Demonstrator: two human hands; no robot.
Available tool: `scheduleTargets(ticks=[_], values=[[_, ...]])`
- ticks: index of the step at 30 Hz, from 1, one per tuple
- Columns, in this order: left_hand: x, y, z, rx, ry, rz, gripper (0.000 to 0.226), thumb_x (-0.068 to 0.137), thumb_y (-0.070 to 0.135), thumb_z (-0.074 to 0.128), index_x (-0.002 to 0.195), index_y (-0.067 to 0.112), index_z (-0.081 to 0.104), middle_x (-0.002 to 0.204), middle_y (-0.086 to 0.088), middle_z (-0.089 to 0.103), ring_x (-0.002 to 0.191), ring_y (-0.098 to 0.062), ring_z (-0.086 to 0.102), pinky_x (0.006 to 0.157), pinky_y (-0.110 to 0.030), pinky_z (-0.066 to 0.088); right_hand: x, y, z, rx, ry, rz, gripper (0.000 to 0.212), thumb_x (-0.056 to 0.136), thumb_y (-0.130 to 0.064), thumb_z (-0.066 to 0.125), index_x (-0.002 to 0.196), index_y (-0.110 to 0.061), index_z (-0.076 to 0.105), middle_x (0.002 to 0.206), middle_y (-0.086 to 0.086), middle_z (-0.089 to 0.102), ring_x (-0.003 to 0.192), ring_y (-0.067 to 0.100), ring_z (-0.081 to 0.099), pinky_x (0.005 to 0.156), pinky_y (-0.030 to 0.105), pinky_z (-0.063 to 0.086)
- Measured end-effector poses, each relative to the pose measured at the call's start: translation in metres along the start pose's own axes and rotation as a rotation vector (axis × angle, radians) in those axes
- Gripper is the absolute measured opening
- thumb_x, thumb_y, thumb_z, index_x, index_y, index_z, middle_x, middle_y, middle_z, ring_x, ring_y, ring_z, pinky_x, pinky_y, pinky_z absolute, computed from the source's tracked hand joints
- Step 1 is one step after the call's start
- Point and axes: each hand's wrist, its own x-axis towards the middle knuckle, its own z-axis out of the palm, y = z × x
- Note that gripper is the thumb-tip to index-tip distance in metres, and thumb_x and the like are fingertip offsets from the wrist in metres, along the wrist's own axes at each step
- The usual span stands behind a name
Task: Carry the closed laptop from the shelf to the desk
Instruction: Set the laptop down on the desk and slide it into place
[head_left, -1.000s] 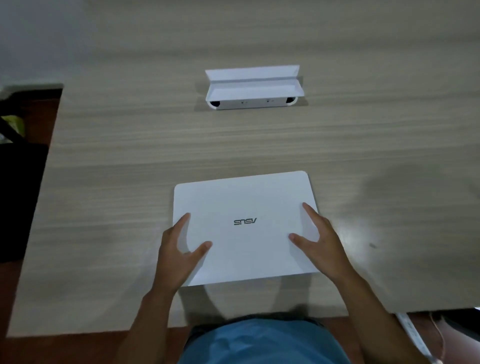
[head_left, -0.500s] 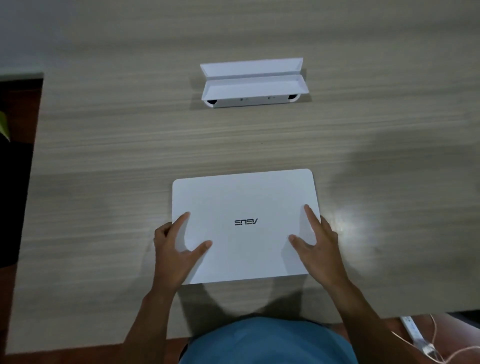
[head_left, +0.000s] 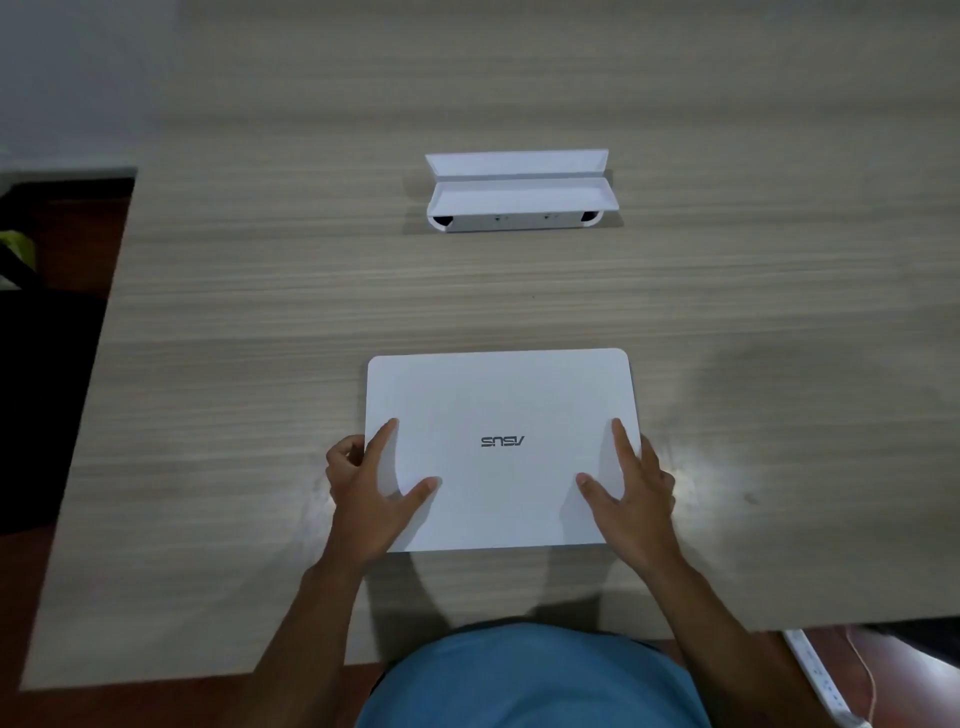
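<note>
Closed white laptop (head_left: 498, 395) flat on the wooden desk (head_left: 260, 364), close to its near edge.
Long axis runs left to right; the lid logo reads upside down from the person's side. Left hand (head_left: 363, 499) and right hand (head_left: 634, 499) grip the side edges, thumb and forefinger spread on the lid, other fingers curled over.

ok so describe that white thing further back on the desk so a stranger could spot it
On the wide wood-grain desk, look past the closed white laptop, toward the far side. There stands a smaller white stand, alone. Unlike the flat laptop, it is long and narrow, with two flaps opening upward in a V.
</note>
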Motion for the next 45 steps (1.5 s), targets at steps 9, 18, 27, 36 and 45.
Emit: scheduleTargets(ticks=[9, 18, 27, 36, 45], values=[[-0.035, -0.003, 0.002, 0.202, -0.147, 0.028, 0.132, 0.046, 0.084, 0.071, 0.151, 0.042, 0.003, 0.158, 0.01, -0.013, 0.144, -0.03, 0.007, 0.115, -0.053, 0.018, -0.009, 0.017, 0.005, -0.045, 0.018, -0.073, 0.09, 0.084, -0.065, 0.058, 0.156, -0.038, 0.011, 0.167, 0.0, 0.007, 0.148, 0.031, 0.008, 0.117, 0.054, 0.024], [-0.049, -0.018, 0.011, 0.328, -0.077, 0.193, 0.137, 0.058, 0.071, 0.075, 0.154, 0.016, -0.005, 0.164, -0.006, -0.01, 0.149, -0.02, -0.012, 0.116, -0.046, 0.006, -0.03, 0.036, 0.017, -0.28, 0.034, -0.341, 0.127, 0.066, -0.082, 0.061, 0.159, -0.022, -0.002, 0.167, 0.0, -0.018, 0.152, 0.016, -0.021, 0.12, 0.036, -0.003], [-0.037, -0.022, 0.014, 0.399, -0.156, 0.241, 0.126, 0.063, 0.075, 0.063, 0.155, 0.013, 0.002, 0.164, 0.001, -0.007, 0.15, -0.018, -0.004, 0.12, -0.041, 0.01, -0.014, 0.038, 0.019, -0.462, -0.027, -0.4, 0.128, 0.065, -0.089, 0.049, 0.159, -0.015, 0.004, 0.168, 0.007, -0.007, 0.154, 0.023, -0.014, 0.123, 0.046, 0.003], [0.022, -0.003, 0.015, 0.388, -0.149, 0.314, 0.127, 0.061, 0.075, 0.065, 0.154, 0.009, 0.008, 0.164, -0.009, 0.004, 0.15, -0.022, 0.0, 0.12, -0.041, 0.01, 0.037, 0.019, 0.007, -0.427, -0.017, -0.416, 0.13, 0.063, -0.089, 0.055, 0.158, -0.014, 0.01, 0.168, 0.008, -0.003, 0.154, 0.023, -0.011, 0.122, 0.044, -0.002], [0.107, 0.041, 0.02, 0.421, -0.102, 0.341, 0.131, 0.058, 0.076, 0.066, 0.153, 0.005, 0.009, 0.163, -0.011, 0.002, 0.15, -0.022, -0.008, 0.12, -0.043, 0.008, 0.125, -0.026, -0.023, -0.438, 0.022, -0.474, 0.133, 0.06, -0.088, 0.056, 0.158, -0.014, 0.007, 0.168, 0.009, -0.003, 0.154, 0.022, -0.013, 0.124, 0.046, 0.001]])
